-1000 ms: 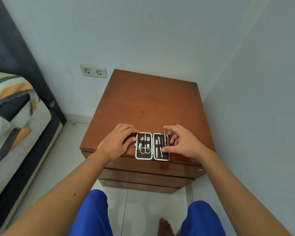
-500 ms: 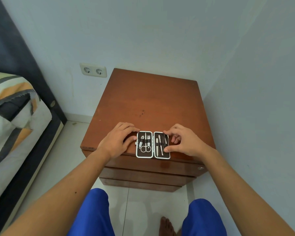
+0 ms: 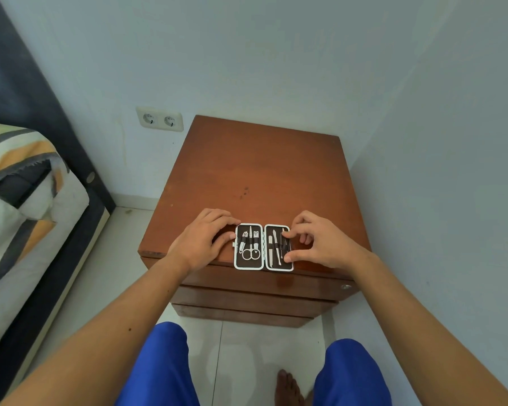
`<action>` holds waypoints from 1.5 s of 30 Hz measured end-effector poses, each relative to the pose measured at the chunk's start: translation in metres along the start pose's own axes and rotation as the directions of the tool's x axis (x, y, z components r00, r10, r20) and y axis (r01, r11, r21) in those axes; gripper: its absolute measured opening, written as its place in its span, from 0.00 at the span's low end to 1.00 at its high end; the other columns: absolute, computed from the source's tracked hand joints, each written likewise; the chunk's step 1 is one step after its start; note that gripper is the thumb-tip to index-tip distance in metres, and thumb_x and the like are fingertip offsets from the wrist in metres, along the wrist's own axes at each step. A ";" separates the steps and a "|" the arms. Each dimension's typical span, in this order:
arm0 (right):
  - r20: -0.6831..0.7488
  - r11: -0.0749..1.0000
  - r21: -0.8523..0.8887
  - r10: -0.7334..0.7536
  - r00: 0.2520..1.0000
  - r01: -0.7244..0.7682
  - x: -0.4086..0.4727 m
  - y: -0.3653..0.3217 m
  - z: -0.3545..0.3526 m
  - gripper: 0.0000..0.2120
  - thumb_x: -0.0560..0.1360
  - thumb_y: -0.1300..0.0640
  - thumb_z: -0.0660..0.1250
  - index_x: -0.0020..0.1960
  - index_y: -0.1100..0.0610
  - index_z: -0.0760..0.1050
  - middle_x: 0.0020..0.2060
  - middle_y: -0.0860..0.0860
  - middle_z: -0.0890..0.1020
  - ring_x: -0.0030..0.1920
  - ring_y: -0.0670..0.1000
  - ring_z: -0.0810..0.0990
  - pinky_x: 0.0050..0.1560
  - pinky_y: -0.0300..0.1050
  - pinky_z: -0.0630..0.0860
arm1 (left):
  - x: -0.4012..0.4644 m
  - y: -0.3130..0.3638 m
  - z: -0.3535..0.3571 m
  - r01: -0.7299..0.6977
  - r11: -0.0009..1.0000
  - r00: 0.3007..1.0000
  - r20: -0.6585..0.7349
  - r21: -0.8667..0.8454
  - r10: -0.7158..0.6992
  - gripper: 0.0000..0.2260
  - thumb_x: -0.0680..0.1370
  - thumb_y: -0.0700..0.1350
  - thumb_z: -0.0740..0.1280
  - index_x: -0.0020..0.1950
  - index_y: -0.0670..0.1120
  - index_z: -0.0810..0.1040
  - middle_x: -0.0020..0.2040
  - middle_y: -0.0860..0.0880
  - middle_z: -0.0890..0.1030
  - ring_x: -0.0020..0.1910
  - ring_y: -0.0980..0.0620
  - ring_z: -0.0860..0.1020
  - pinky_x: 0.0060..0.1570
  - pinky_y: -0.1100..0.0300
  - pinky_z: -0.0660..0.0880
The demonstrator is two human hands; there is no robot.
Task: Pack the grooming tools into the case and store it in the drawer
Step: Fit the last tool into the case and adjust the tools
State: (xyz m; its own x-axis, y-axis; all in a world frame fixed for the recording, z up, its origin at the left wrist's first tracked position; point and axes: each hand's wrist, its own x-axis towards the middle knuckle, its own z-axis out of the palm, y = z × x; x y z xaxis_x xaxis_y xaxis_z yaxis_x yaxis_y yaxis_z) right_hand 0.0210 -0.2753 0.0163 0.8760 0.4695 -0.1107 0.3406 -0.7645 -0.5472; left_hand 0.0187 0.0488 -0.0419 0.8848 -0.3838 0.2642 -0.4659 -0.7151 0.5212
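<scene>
While case (image 3: 263, 247) lies open, left hand (image 3: 201, 240) rests flat beside it — right hand (image 3: 320, 244) grip apparently pinches its edge.

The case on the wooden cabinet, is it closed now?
No, the case lies open flat, with tools showing in both halves.

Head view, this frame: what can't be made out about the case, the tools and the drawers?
- Right half of the case: the right hand covers its outer edge, so any tool under those fingertips is hidden.
- Tools: too small to name beyond the scissors.
- Left hand: whether it presses the case or only rests beside it is unclear.
- Drawers: seen steeply from above, fronts foreshortened; contents hidden.
</scene>
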 end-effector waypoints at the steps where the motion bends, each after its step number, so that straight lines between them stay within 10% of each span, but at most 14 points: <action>1: -0.001 1.000 -0.001 -0.003 1.000 0.003 -0.001 0.001 0.000 0.27 0.66 0.37 0.81 0.62 0.46 0.84 0.55 0.41 0.75 0.49 0.46 0.78 0.52 0.38 0.77 | 0.000 0.000 0.000 -0.002 1.000 1.000 0.000 0.000 0.002 0.14 0.84 0.53 0.63 0.68 0.55 0.77 0.65 0.57 0.76 0.69 0.56 0.68 0.65 0.56 0.70; 37: -0.098 0.996 0.070 -0.043 0.994 0.050 -0.012 -0.004 0.014 0.14 0.70 0.46 0.81 0.51 0.50 0.83 0.54 0.44 0.77 0.46 0.49 0.78 0.50 0.42 0.77 | 0.000 0.002 -0.001 0.010 1.000 1.000 0.005 -0.003 -0.010 0.14 0.83 0.53 0.64 0.69 0.55 0.77 0.65 0.57 0.76 0.69 0.56 0.68 0.64 0.59 0.68; 45: -0.075 0.963 0.251 0.121 0.990 -0.098 -0.029 -0.004 0.012 0.42 0.65 0.41 0.84 0.75 0.47 0.73 0.60 0.42 0.77 0.56 0.44 0.79 0.62 0.44 0.78 | 0.000 0.000 -0.002 0.008 1.000 1.000 0.029 -0.006 -0.008 0.15 0.84 0.53 0.64 0.71 0.55 0.76 0.67 0.57 0.74 0.70 0.56 0.66 0.65 0.57 0.68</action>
State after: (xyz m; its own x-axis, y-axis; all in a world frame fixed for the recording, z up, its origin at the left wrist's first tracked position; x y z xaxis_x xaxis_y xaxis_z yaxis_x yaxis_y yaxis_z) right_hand -0.0096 -0.2800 0.0120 0.9339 0.3391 -0.1130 0.1563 -0.6718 -0.7241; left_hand 0.0185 0.0500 -0.0407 0.8877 -0.3950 0.2366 -0.4587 -0.7144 0.5285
